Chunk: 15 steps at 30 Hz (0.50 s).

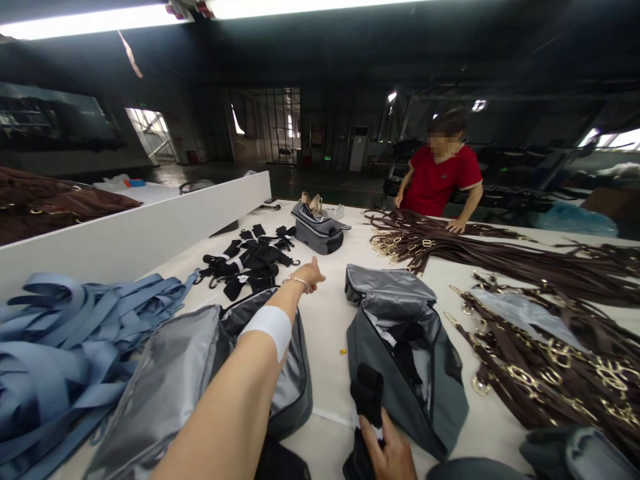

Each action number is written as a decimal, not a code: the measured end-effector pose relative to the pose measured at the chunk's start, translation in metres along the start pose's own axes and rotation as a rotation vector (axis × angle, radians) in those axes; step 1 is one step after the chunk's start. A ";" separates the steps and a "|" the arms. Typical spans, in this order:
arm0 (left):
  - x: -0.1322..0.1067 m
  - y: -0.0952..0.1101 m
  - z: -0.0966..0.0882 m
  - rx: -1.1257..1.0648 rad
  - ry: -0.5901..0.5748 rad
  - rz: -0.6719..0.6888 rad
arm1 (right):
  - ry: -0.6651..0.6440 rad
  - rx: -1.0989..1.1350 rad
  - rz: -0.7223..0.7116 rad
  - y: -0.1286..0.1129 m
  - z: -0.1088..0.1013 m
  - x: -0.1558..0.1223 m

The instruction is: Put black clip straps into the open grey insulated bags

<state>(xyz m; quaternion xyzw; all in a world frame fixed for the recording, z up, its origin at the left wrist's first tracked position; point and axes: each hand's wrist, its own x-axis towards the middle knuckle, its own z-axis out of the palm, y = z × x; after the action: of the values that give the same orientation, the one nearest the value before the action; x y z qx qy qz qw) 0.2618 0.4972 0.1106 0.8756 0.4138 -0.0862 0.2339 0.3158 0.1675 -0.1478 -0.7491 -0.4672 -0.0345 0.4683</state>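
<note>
Blue straps (pixel 60 347): a loose heap of webbing, far to the left of your left hand, on the white table (pixel 330 327).
Open grey bag (pixel 200 380): lies under your left forearm, lining upward.
Black straps (pixel 245 263): a pile just left of and beyond your left hand.
Left hand (pixel 307 275): stretched out over the table, grasping nothing, finger extended; a bracelet at the wrist, a white band on the forearm.
Small grey bag (pixel 320 230): beyond your left hand.
Black strap (pixel 367 400): your right hand (pixel 387 453) is clenched around it, near the bottom edge.
Dark grey bag (pixel 400 353): unzipped, just right of your right hand.
Brown straps (pixel 545 333): with gold rings, far right; a person in a red shirt (pixel 440 177) leans over them.
</note>
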 end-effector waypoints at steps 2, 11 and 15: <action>0.011 -0.003 -0.025 -0.032 0.024 -0.003 | 0.016 -0.016 0.023 0.003 0.006 -0.005; 0.003 0.007 0.022 0.094 -0.024 0.044 | 0.024 -0.016 0.022 0.005 0.008 -0.008; -0.022 0.016 0.098 0.277 -0.048 0.068 | -0.008 -0.020 0.011 0.003 0.002 -0.004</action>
<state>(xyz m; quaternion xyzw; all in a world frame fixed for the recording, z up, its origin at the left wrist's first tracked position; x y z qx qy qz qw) 0.2639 0.4258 0.0374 0.9106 0.3624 -0.1557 0.1233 0.3150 0.1664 -0.1529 -0.7564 -0.4644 -0.0335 0.4594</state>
